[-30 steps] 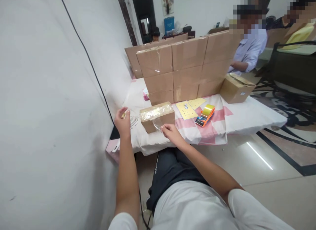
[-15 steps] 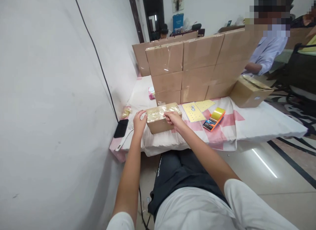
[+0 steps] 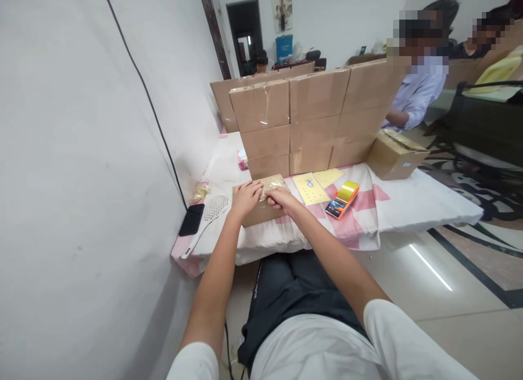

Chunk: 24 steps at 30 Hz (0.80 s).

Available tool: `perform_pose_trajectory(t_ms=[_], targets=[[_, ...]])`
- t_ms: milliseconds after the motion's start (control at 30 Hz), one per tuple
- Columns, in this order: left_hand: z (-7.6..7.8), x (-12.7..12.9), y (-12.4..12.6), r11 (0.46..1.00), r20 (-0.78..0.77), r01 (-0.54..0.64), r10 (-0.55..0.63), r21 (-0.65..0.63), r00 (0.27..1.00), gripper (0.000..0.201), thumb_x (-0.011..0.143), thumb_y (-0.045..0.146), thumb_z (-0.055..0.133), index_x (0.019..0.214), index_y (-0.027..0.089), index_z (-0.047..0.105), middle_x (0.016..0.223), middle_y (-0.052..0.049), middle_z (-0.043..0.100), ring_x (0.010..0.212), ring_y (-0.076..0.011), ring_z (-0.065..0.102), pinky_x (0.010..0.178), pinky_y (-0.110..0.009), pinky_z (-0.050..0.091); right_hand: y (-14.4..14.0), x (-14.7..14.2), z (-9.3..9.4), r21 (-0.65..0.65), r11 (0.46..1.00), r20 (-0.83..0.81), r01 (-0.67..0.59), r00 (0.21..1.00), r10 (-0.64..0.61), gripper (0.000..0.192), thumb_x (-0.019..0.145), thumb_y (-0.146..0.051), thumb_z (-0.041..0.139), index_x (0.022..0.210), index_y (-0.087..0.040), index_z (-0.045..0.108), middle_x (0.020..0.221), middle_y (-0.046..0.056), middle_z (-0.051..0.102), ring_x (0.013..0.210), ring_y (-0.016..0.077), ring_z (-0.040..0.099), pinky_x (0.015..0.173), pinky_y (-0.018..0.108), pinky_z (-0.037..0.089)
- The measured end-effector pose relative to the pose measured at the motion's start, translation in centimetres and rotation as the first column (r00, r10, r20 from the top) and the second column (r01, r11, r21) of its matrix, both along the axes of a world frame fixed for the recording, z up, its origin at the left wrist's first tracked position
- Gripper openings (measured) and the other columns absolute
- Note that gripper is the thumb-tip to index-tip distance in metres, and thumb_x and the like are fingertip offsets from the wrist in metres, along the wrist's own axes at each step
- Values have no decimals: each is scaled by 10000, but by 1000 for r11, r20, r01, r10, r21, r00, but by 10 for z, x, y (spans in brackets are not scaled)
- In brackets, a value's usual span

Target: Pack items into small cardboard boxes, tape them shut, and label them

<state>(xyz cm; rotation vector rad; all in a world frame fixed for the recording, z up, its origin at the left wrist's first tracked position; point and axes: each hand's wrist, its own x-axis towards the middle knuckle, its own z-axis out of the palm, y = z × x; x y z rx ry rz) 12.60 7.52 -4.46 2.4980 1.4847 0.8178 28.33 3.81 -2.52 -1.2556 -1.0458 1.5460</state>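
A small cardboard box [image 3: 261, 215] with clear tape across its top stands on the cloth-covered table in front of me. My left hand [image 3: 247, 197] lies on the left part of the box top, fingers stretched out. My right hand [image 3: 280, 199] is closed at the right part of the top, its fingers curled; whatever it pinches is hidden. To the right of the box lies an orange tape dispenser [image 3: 343, 199] with a yellowish roll. Yellow dotted cards [image 3: 311, 189] lie flat between the box and the dispenser.
Stacked cardboard boxes [image 3: 314, 118] form a wall behind my box. Another carton [image 3: 397, 155] stands at the right. A black phone [image 3: 191, 220] and a white perforated racket-like object [image 3: 216, 207] lie left, by the wall. A person in a light shirt [image 3: 420, 94] is beyond the boxes.
My left hand has moved from the box's left side onto its top. My right hand stays closed at the top. The camera view has shifted slightly.
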Motion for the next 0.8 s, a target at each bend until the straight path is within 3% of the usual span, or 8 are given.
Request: perform_pose_trajectory(t_ms=[167, 267, 433, 533, 667, 800], targets=[[1, 0, -3, 1000, -22, -29, 29, 1, 999, 358, 990, 317, 445, 1252, 336, 688, 1419, -9, 610, 1367, -286, 489, 1140, -505, 286, -2, 1, 0, 7, 1000, -31, -12, 999, 12, 185, 802, -132, 595, 642, -175, 514, 374, -63, 423, 326, 39, 254, 319, 173, 119], [6, 0, -7, 998, -50, -68, 67, -18, 997, 420, 1012, 324, 383, 1363, 297, 612, 1421, -40, 611, 1365, -259, 496, 1140, -453, 303, -3, 3, 3, 39, 999, -69, 4, 998, -1, 226, 817, -131, 594, 640, -192, 468, 389, -58, 429, 332, 45, 273, 324, 178, 128], [11, 2, -12, 994, -112, -107, 106, -9, 988, 487, 1010, 293, 363, 1482, 269, 479, 1452, -51, 583, 1370, -225, 492, 1137, -386, 321, -1, 14, 18, 218, 964, -206, 150, 973, -105, 283, 903, -154, 492, 670, -223, 347, 428, -81, 392, 374, 46, 296, 378, 147, 211], [9, 4, -13, 992, -109, -127, 126, -3, 986, 568, 998, 284, 389, 1563, 273, 329, 1431, -53, 602, 1349, -232, 512, 1127, -389, 333, 5, 13, 21, 250, 949, -276, 194, 953, -122, 279, 909, -156, 473, 676, -228, 336, 439, -81, 388, 374, 52, 295, 380, 153, 200], [7, 4, -13, 994, -73, -107, 107, 5, 992, 688, 987, 261, 406, 1616, 254, 126, 1409, -61, 620, 1333, -243, 530, 1112, -409, 339, 15, 5, 14, 166, 981, -225, 106, 972, -67, 269, 872, -124, 501, 652, -221, 379, 411, -70, 392, 355, 56, 294, 363, 169, 159], [6, 3, -11, 995, -71, -101, 101, 2, 992, 711, 980, 255, 421, 1618, 254, 107, 1405, -67, 623, 1330, -252, 535, 1107, -426, 338, 21, 2, 17, 143, 989, -192, 25, 981, 3, 279, 854, -132, 551, 637, -211, 395, 408, -60, 414, 349, 47, 280, 363, 174, 150]])
